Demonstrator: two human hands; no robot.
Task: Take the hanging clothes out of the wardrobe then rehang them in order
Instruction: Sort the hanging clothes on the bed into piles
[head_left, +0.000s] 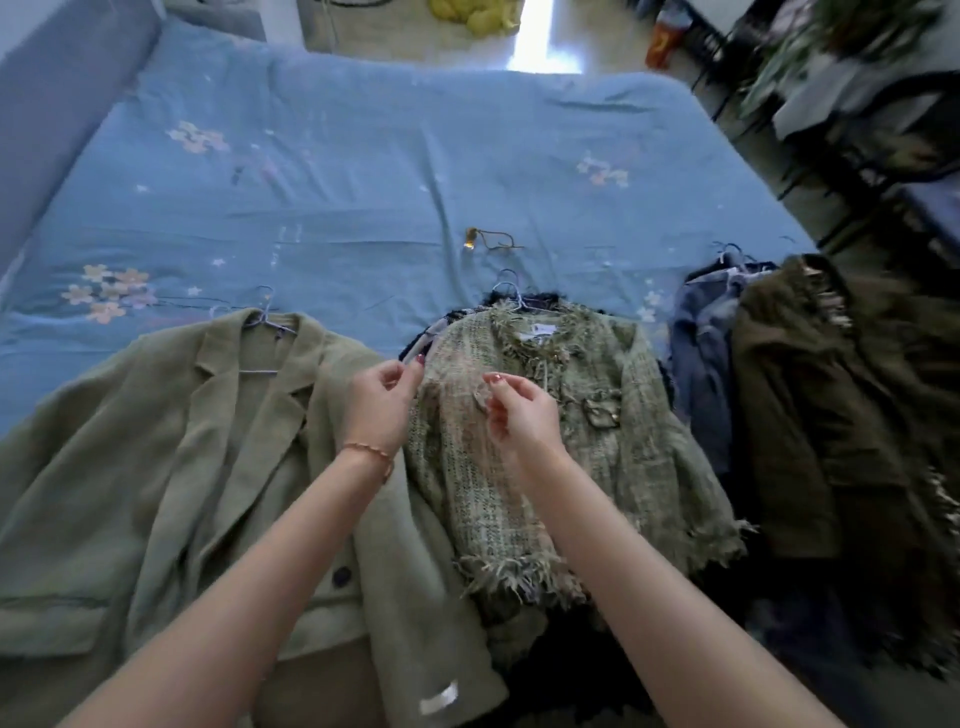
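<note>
Lying across the near half of a blue flowered bedsheet (363, 171), the clothes sit in three heaps, each on wire hangers; at nine o'clock a sage green blazer (156, 467) spreads flat with its lapels open and its hanger hook (264, 306) pointing toward twelve; at the centre a fringed green tweed jacket (597, 441) tops a small pile of darker garments; at three o'clock a dark olive jacket (831, 415) overlaps a blue denim garment (696, 374) just beside it; the left hand (376, 405), a thin bracelet (371, 452) on its wrist, pinches the tweed jacket's left shoulder edge between thumb and fingertips; the right hand (519, 415) hovers over the jacket's front, its fingers curled, pinching a bit of the tweed fabric; at twelve o'clock, well apart from the clothes, a small gold-coloured trinket with a cord (488, 241) rests on the sheet.
</note>
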